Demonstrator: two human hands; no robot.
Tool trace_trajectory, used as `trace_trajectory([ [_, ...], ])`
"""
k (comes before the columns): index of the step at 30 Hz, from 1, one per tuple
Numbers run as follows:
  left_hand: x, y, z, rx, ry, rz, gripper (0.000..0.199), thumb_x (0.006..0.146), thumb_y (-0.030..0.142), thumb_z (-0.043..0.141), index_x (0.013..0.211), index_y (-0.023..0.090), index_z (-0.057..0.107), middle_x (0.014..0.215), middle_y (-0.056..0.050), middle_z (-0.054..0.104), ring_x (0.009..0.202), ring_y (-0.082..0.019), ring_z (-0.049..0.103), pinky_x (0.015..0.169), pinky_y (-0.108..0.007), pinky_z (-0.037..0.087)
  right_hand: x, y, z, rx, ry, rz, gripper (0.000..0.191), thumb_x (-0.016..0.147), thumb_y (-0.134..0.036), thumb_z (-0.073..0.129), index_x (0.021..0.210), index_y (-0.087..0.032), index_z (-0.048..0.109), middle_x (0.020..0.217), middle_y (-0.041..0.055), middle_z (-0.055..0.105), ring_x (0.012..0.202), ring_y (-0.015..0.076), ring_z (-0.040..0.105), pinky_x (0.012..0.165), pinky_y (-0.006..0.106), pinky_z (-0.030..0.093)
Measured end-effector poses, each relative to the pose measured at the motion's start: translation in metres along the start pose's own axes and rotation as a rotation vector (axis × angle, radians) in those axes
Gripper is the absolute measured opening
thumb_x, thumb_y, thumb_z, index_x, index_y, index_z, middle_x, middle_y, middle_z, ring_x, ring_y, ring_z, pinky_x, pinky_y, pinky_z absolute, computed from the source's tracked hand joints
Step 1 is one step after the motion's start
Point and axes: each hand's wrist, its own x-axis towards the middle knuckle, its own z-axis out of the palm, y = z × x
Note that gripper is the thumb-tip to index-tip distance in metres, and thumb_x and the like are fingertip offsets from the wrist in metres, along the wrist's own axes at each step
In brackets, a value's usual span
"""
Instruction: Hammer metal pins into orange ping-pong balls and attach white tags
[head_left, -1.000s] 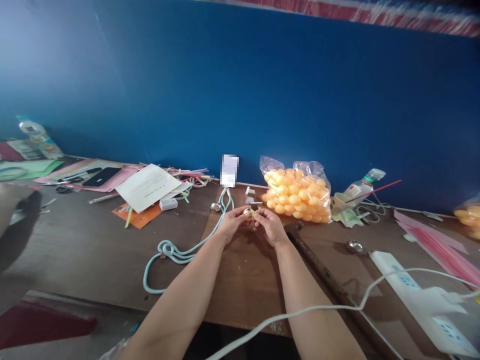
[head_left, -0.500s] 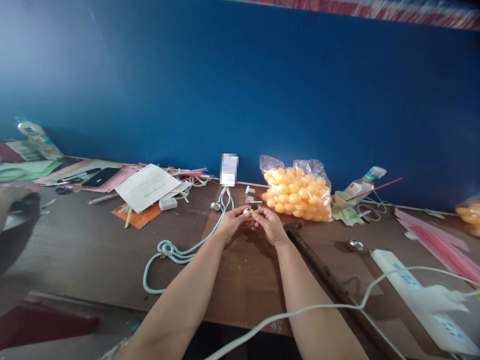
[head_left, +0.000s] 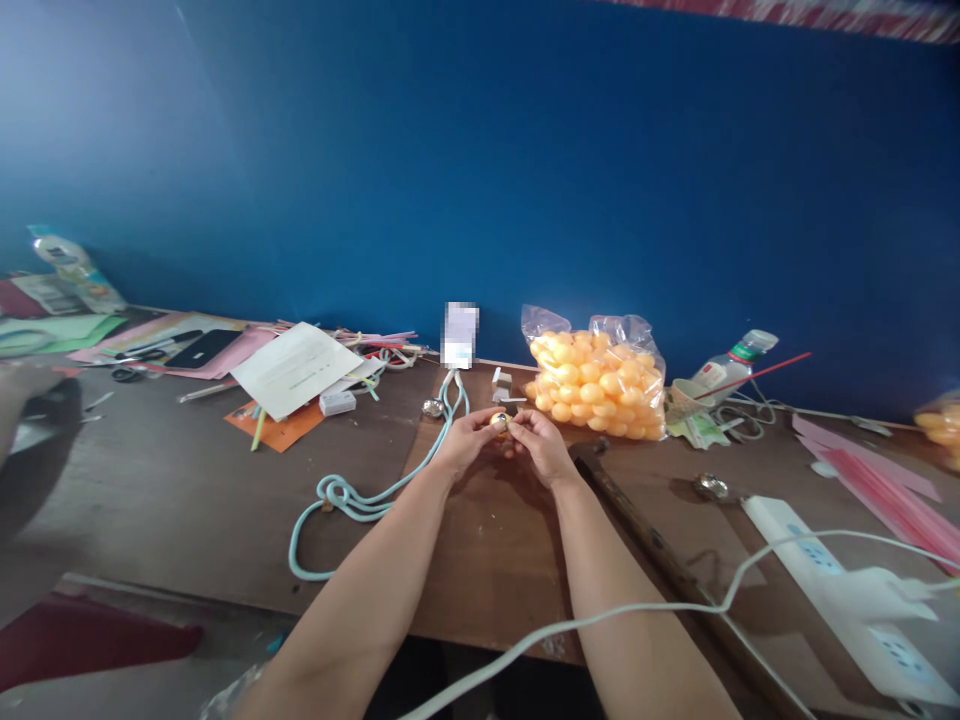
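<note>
Both my hands meet over the middle of the brown table. Between them is a small yellow-orange ball (head_left: 501, 421) with a dark and shiny spot on top. My left hand (head_left: 470, 441) grips it from the left with thumb and fingers closed. From the right, the pinched fingertips of my right hand (head_left: 537, 443) press on the ball's upper side. Just behind my hands lie small white and tan pieces (head_left: 504, 382). A clear bag of orange balls (head_left: 596, 385) sits behind my right hand. The undersides of my fingers are hard to make out.
A blue cord (head_left: 352, 508) loops left of my arms. Papers (head_left: 296, 372) and a black phone (head_left: 204, 349) lie at the back left. A white cable (head_left: 600, 615) crosses over my right forearm to a power strip (head_left: 817, 560). Another person's arm (head_left: 19, 400) shows at the left edge.
The ball has turned a little in my fingers, and its shiny spot shows less. My right fingertips have shifted slightly on it. The view has moved slightly.
</note>
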Motion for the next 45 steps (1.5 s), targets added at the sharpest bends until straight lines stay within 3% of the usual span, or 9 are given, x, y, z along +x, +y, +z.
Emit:
trace_trajectory([
  [10,0.002,-0.004,-0.001,-0.204,-0.068,-0.035,0.050,0.070,0.026,0.078,0.116,0.010,0.065,0.088,-0.009,0.069,0.067,-0.011,0.062,0.066,-0.025,0.051,-0.001,0.003,-0.001,0.198,-0.035,0.085,0.038,0.069,-0.050,0.075,0.083,-0.022,0.052,0.060,-0.0062,0.056,0.045,0.0075,0.045,0.048,0.023,0.046],
  [17,0.000,-0.003,0.000,-0.184,-0.088,-0.067,0.056,0.070,0.028,0.079,0.120,0.010,0.062,0.081,-0.009,0.069,0.064,-0.012,0.063,0.064,-0.026,0.052,0.000,0.002,0.000,0.108,-0.006,0.069,0.038,0.066,-0.044,0.078,0.079,-0.022,0.050,0.057,-0.0068,0.055,0.046,0.0084,0.049,0.046,0.022,0.046],
  [26,0.002,-0.008,0.000,-0.192,-0.054,-0.039,0.050,0.070,0.024,0.078,0.115,0.007,0.063,0.087,-0.011,0.069,0.065,-0.014,0.065,0.063,-0.027,0.054,0.002,0.007,0.002,0.018,0.011,0.030,0.040,0.065,-0.047,0.077,0.076,-0.022,0.048,0.056,-0.0077,0.055,0.043,0.0079,0.045,0.044,0.023,0.046],
  [30,0.001,-0.007,0.001,-0.255,-0.072,-0.061,0.049,0.074,0.027,0.075,0.117,0.010,0.062,0.080,-0.008,0.069,0.060,-0.012,0.064,0.061,-0.026,0.054,0.002,0.007,0.005,0.064,0.032,0.041,0.039,0.068,-0.051,0.074,0.076,-0.023,0.050,0.056,-0.0066,0.055,0.044,0.0091,0.046,0.045,0.024,0.043],
  [35,0.001,-0.003,0.001,-0.334,-0.048,-0.057,0.037,0.076,0.021,0.072,0.111,0.011,0.065,0.089,-0.008,0.071,0.066,-0.009,0.065,0.063,-0.020,0.054,0.002,0.008,0.003,0.153,0.018,0.053,0.038,0.071,-0.057,0.069,0.082,-0.023,0.057,0.061,-0.0048,0.056,0.045,0.0097,0.045,0.049,0.026,0.043],
  [41,0.001,0.000,0.001,-0.383,-0.003,-0.051,0.031,0.079,0.020,0.069,0.109,0.012,0.066,0.092,-0.008,0.070,0.067,-0.010,0.065,0.065,-0.021,0.054,0.003,0.005,0.002,-0.127,0.275,-0.162,0.033,0.072,-0.054,0.069,0.077,-0.023,0.058,0.064,-0.0015,0.060,0.049,0.0141,0.049,0.049,0.030,0.042],
  [45,0.003,-0.002,0.000,-0.366,-0.021,-0.051,0.036,0.076,0.021,0.072,0.111,0.011,0.065,0.088,-0.008,0.069,0.066,-0.009,0.063,0.065,-0.020,0.052,0.005,-0.027,-0.002,-0.347,0.517,-0.330,0.028,0.077,-0.051,0.063,0.078,-0.024,0.056,0.067,0.0013,0.063,0.049,0.0165,0.052,0.052,0.032,0.043],
])
